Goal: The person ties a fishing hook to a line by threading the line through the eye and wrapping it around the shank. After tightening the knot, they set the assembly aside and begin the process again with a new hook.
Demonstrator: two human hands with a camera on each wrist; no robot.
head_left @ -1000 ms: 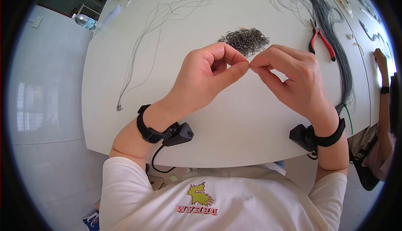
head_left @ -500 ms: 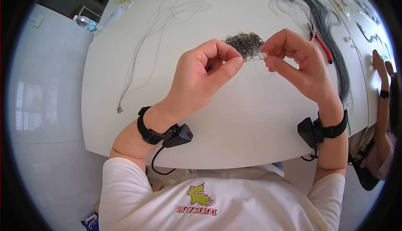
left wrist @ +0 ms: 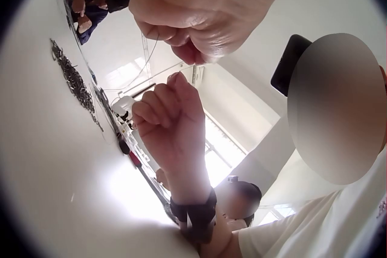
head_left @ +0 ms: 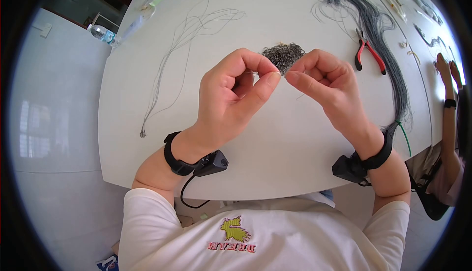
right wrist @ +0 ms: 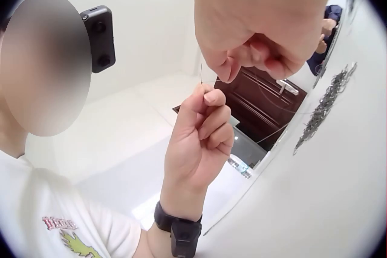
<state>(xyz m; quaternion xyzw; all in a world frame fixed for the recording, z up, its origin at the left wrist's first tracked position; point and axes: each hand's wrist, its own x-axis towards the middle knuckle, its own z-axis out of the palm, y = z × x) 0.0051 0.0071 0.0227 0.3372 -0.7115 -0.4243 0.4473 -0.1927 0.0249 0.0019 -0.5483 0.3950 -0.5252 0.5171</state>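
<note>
My left hand (head_left: 233, 89) pinches a thin line between thumb and forefinger, over the middle of the table. The thin line (left wrist: 149, 59) curves down from that hand in the left wrist view, and a short end stands up from its fingertips in the right wrist view. Close by, my right hand (head_left: 332, 86) has thumb and forefinger pinched on the line, its tips nearly meeting the left ones. What is between the fingertips is mostly hidden. Just beyond the hands lies a heap of small dark curved metal hooks (head_left: 283, 54).
Long thin lines (head_left: 164, 55) with small hooks bunched at one end lie at left. At right are red-handled pliers (head_left: 376, 57) and a dark bundle of strands (head_left: 398, 84) with a green tie (head_left: 404, 138). Another person's arm (head_left: 447, 94) is at far right.
My right hand moved away to the right, where a stretch of line showed between the hands, then came back to the left fingertips. The left hand stayed nearly in place.
</note>
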